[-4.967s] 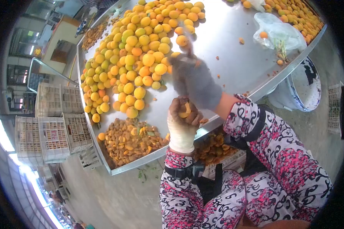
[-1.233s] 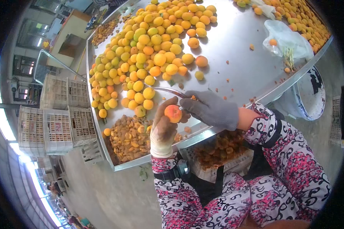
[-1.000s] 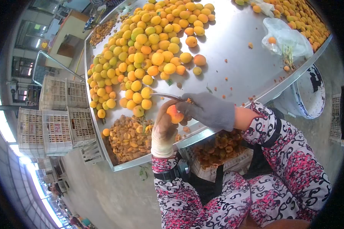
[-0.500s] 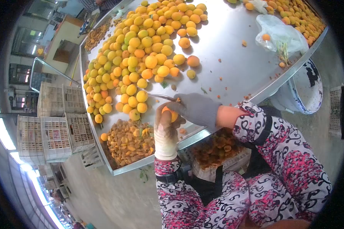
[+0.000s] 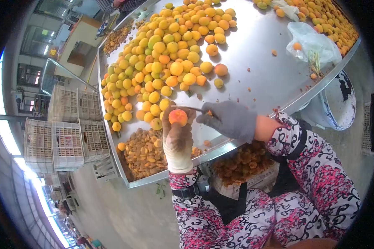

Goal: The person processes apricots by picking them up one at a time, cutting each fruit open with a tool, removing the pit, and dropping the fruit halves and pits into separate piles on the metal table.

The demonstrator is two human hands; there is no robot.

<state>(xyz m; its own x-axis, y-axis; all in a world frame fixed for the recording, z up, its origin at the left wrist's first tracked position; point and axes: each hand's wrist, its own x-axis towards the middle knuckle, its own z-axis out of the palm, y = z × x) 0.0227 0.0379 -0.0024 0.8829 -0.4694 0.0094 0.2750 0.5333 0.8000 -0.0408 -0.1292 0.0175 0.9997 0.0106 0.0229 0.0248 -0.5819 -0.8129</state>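
Note:
Over the near edge of a metal table, my left hand, in a stained white glove, closes round an orange apricot. My right hand, in a grey glove, grips a thin knife whose blade points left, across the top of the left hand behind the apricot. A large heap of yellow-orange apricots lies just beyond. To the left of my left hand is a pile of brown apricot stones. Below the table edge, a crate holds cut apricot pieces.
Plastic crates are stacked on the left. A paint-smeared white bucket stands at the right edge. A clear plastic bag and another apricot heap are at the far right. A person is at the table's far side.
My hands have moved apart a little, the right one going right with the knife. The apricot is now raised and more exposed in my left hand. The whole view has shifted slightly.

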